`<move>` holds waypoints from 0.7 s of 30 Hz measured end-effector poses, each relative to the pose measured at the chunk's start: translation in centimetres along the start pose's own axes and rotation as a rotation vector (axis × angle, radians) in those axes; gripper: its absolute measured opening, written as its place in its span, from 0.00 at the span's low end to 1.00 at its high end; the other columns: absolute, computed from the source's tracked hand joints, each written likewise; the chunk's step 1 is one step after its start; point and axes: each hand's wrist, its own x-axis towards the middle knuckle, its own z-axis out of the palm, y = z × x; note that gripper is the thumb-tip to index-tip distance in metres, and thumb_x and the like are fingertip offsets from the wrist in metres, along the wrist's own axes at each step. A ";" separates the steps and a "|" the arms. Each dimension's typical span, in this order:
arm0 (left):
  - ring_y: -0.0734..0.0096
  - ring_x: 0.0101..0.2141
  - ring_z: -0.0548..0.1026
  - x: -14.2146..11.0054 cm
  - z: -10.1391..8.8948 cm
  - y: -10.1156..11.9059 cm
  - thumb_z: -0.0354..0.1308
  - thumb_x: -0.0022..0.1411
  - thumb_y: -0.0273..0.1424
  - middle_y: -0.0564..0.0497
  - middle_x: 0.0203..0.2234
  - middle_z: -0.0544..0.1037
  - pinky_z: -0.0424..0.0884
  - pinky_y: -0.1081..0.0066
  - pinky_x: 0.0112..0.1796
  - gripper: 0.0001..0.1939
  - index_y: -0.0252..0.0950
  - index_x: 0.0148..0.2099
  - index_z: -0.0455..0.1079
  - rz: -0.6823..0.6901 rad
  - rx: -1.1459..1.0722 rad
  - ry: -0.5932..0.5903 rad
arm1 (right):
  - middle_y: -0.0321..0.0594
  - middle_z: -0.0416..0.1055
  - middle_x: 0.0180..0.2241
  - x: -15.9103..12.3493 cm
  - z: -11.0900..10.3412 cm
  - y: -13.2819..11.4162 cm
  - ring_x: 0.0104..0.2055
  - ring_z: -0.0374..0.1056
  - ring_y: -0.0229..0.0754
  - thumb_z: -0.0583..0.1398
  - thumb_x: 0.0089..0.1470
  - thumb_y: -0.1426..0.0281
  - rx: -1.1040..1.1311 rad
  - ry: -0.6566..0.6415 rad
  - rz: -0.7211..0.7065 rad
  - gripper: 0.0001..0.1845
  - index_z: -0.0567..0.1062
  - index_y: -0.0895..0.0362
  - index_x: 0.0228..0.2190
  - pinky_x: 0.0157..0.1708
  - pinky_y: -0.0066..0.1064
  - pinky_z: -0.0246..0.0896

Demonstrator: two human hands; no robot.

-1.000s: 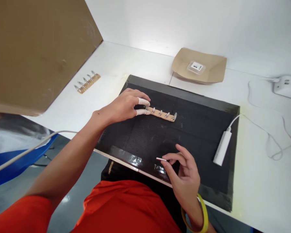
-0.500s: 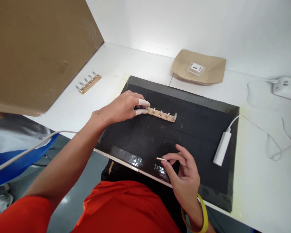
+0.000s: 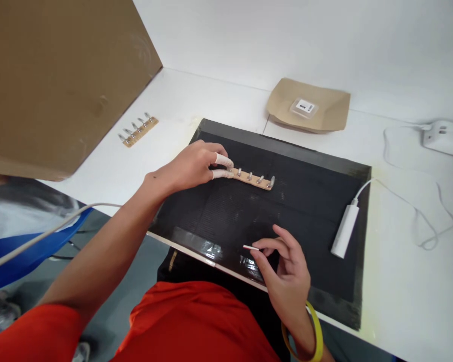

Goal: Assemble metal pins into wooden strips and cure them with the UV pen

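Note:
My left hand (image 3: 206,163), with whitish covers on thumb and forefinger, is closed at the left end of a narrow tan strip (image 3: 244,175). Several small shiny pieces stand along that strip; they look like false nail tips on little mounts. The fingers hide the strip's end, and it rests on or just above the black mat (image 3: 219,211). Nearer my body, my right hand (image 3: 287,271) pinches a small thin white stick (image 3: 251,247) with a red edge between thumb and forefinger. Its other fingers are loosely curled, and the stick is apart from the strip.
A similar strip (image 3: 139,131) lies on the white table at the left, beside a large brown board (image 3: 60,85). Behind the mat is a brown paper tray (image 3: 332,108) holding a clear case (image 3: 304,107). A white cabled device (image 3: 345,230) lies on the mat's right; a power strip (image 3: 451,137) is beyond.
The view has shifted very slightly. Both hands keep their places and grips, with the left fingertips perhaps a touch further along the strip.

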 end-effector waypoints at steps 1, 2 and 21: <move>0.60 0.42 0.81 0.0 0.1 0.0 0.59 0.72 0.39 0.47 0.45 0.83 0.73 0.63 0.45 0.12 0.43 0.47 0.84 -0.004 -0.004 0.006 | 0.33 0.82 0.32 0.0 0.0 0.0 0.31 0.73 0.37 0.68 0.59 0.71 0.001 0.001 -0.002 0.26 0.71 0.51 0.57 0.37 0.31 0.73; 0.59 0.43 0.81 0.0 0.1 0.0 0.60 0.72 0.39 0.47 0.45 0.83 0.73 0.61 0.47 0.12 0.43 0.47 0.84 -0.008 -0.006 0.014 | 0.33 0.82 0.32 0.0 0.0 0.0 0.31 0.73 0.36 0.68 0.59 0.71 0.001 0.000 -0.004 0.26 0.71 0.51 0.57 0.37 0.31 0.73; 0.57 0.50 0.77 0.2 1.0 -0.5 0.60 0.71 0.34 0.49 0.46 0.84 0.70 0.58 0.51 0.11 0.40 0.40 0.83 0.016 0.079 0.152 | 0.28 0.82 0.33 0.1 0.2 -0.1 0.32 0.72 0.33 0.68 0.59 0.73 0.028 -0.015 -0.034 0.27 0.71 0.48 0.58 0.38 0.26 0.71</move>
